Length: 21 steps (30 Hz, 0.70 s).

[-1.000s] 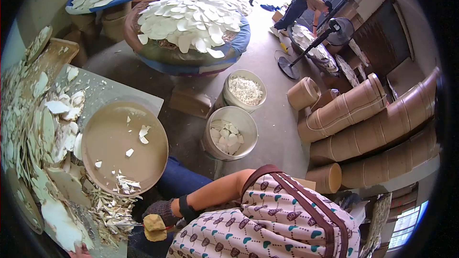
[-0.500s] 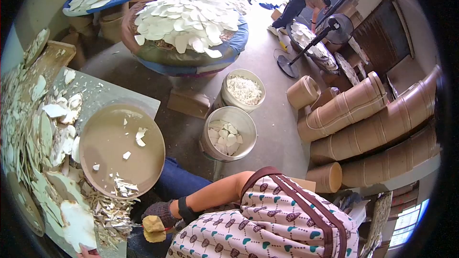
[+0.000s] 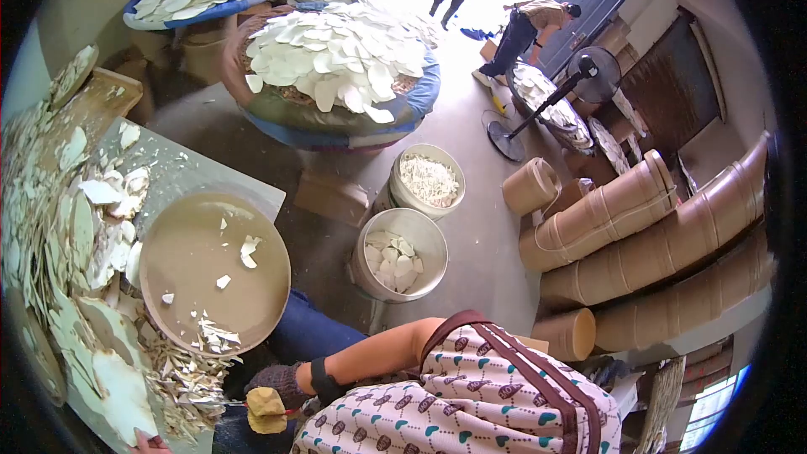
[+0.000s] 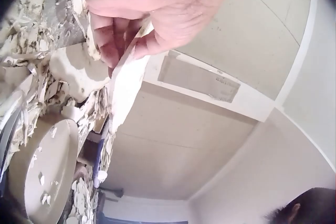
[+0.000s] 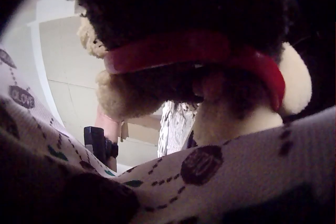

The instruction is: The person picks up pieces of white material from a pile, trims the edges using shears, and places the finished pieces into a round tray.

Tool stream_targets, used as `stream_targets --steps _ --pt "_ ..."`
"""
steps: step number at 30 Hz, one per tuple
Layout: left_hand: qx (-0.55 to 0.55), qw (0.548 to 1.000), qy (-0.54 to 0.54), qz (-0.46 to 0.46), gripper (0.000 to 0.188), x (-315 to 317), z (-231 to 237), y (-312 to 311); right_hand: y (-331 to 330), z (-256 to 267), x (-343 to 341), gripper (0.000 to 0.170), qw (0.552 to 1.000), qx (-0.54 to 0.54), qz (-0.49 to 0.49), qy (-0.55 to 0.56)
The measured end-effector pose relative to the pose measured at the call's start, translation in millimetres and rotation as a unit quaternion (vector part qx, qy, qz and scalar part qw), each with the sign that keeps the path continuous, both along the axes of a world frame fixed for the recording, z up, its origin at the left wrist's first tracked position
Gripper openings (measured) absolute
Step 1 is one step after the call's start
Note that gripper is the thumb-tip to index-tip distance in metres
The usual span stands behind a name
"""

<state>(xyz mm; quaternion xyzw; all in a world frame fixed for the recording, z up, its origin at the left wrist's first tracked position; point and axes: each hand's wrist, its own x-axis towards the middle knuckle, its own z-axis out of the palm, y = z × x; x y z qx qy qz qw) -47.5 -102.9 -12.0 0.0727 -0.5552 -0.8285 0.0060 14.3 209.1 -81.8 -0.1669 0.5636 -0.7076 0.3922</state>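
One white slice [image 4: 126,85] is pinched between the thumb and fingers of the left hand [image 4: 152,3], beside a heap of pale slices [image 3: 76,240]. The gloved right hand [image 3: 282,382] grips a red-handled tool [image 5: 168,53] padded with yellow foam [image 3: 267,410], near the round basin [image 3: 214,273], which holds a few white scraps [image 3: 216,335]. Two buckets [image 3: 405,254] of white pieces stand beyond.

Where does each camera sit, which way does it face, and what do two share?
Head: on the head, facing forward and down over the tray; shows gloved right hand, left hand.
Left wrist: looks past the left hand at its pinched slice.
Right wrist: close on the red handle and foam; left forearm beyond.
Head and left wrist share slice and tray.
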Motion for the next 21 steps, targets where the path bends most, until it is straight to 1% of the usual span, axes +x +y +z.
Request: stream_targets --steps 1,2,3,6,7,8,9,10,11,12,13,15,16,17,18,19,21 --pt "0.005 1.0 0.003 0.001 0.042 0.7 -3.1 -3.7 2.6 12.5 -0.5 0.029 0.999 0.041 -0.008 0.026" --pt "0.012 1.0 0.006 0.0 0.042 0.6 -6.8 -9.6 7.5 27.9 2.4 0.029 0.991 0.105 -0.028 0.075" --pt "0.019 1.0 0.009 -0.001 0.042 1.5 -11.7 -16.2 9.3 40.3 2.9 0.029 0.977 0.167 -0.045 0.125" --pt "0.056 0.998 0.018 0.001 0.042 11.5 -30.7 -43.4 2.8 -2.2 5.9 0.03 0.967 0.183 -0.046 0.172" --pt "0.066 0.998 0.015 0.009 0.043 18.6 -36.9 -55.6 4.3 -18.4 9.4 0.043 0.957 0.169 -0.057 0.229" --pt "0.044 0.997 -0.016 0.054 0.034 25.4 -11.6 -25.3 13.6 10.6 6.2 0.048 0.961 0.153 -0.05 0.226" --pt "0.023 0.994 -0.05 0.098 0.032 33.4 14.2 4.5 22.6 41.8 3.8 0.052 0.964 0.137 -0.044 0.223" --pt "0.045 0.994 -0.023 0.095 0.029 34.9 4.2 3.7 22.4 39.4 3.9 0.051 0.98 0.094 -0.04 0.169" --pt "0.067 0.994 0.002 0.09 0.026 36.9 -5.4 3.6 28.4 60.9 -0.4 0.048 0.977 0.123 -0.039 0.171" --pt "0.056 0.992 -0.02 0.11 0.025 37.7 2.8 18.3 28.9 55.7 3.2 0.046 0.986 0.058 -0.07 0.139" --pt "0.131 0.983 -0.024 0.123 0.024 37.1 24.4 39.0 27.7 36.6 4.8 0.046 0.989 0.055 -0.041 0.132" --pt "0.138 0.974 -0.068 0.168 0.024 33.7 27.0 48.1 26.3 21.5 2.1 0.041 0.993 0.066 -0.049 0.08" --pt "0.141 0.971 -0.075 0.177 0.021 36.6 25.3 48.2 24.2 22.6 5.3 0.042 0.996 0.024 -0.087 0.0" --pt "0.149 0.971 -0.063 0.175 0.021 38.4 30.8 50.9 24.1 12.6 4.1 0.042 0.995 0.004 -0.062 -0.083" --pt "0.124 0.972 -0.068 0.187 0.023 42.0 26.0 48.5 24.3 19.4 -3.1 0.038 0.997 0.071 -0.013 0.028" --pt "0.129 0.972 -0.06 0.186 0.022 44.2 29.4 49.2 18.0 18.2 -1.7 0.028 0.998 0.032 -0.023 -0.048" --pt "0.136 0.969 -0.058 0.196 0.022 48.4 38.7 51.9 21.5 7.4 0.6 0.023 0.998 0.049 -0.024 -0.044"
